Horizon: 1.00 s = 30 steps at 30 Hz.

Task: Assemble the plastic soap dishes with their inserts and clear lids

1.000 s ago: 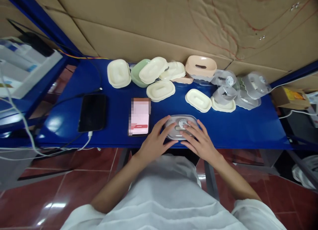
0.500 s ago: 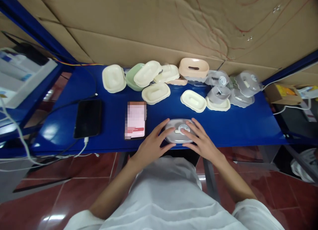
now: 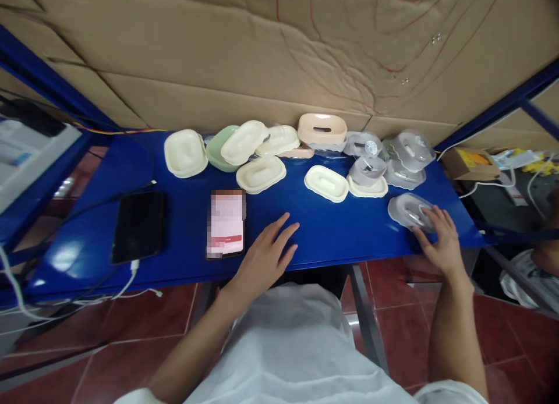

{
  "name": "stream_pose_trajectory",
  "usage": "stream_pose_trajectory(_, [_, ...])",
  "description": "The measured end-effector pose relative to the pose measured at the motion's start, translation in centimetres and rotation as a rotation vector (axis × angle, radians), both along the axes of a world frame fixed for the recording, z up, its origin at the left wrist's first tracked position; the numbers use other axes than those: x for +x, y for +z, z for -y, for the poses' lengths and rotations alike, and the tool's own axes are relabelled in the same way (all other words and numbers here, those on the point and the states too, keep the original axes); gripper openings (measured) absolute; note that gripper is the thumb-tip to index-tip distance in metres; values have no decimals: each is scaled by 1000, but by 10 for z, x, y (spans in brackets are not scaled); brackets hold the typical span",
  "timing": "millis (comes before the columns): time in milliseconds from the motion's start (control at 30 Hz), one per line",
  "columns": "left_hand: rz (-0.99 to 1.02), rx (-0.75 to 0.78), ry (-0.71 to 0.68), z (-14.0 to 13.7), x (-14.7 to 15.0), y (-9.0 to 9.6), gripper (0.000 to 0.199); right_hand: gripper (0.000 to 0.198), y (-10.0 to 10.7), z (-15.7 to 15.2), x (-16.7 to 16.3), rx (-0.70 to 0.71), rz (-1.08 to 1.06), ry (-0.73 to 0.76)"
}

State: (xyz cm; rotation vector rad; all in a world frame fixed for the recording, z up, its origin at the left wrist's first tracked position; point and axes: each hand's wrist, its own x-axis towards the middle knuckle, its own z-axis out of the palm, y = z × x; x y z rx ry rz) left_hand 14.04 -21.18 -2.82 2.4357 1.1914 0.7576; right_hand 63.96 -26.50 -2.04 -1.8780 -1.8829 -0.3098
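The right hand (image 3: 439, 241) lies with spread fingers on a clear lid (image 3: 408, 210) at the table's (image 3: 340, 235) right end. The left hand (image 3: 264, 258) rests flat and empty, fingers apart, just right of a phone (image 3: 226, 222); cream dishes (image 3: 325, 183) lie beyond both.

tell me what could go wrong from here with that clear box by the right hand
The clear box under the right hand sits close to the blue table's front edge; a nudge might tip it off. Sliding it back could knock the clear lids piled behind.
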Motion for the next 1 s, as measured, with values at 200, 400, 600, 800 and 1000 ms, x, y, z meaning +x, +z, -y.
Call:
stream_pose_trajectory(200, [-163, 132, -37, -35, 50, 17, 50, 49, 18, -73, -67, 24, -13, 174])
stream_pose_trajectory(400, [-203, 166, -53, -46, 67, 20, 57, 51, 11, -120, -180, -181, 49, 537])
stream_pose_trajectory(600, [-254, 151, -3, -40, 35, 5, 50, 38, 12, -119, -186, -196, -161, 797])
stream_pose_trajectory(800, [-245, 188, -11, -18, 11, 5, 25, 45, 20, -139, -144, -10, 103, 70])
stream_pose_trajectory(1000, [-111, 201, 9, -1, -10, -3, 15, 35, 28, -129, -175, 8, 101, 239])
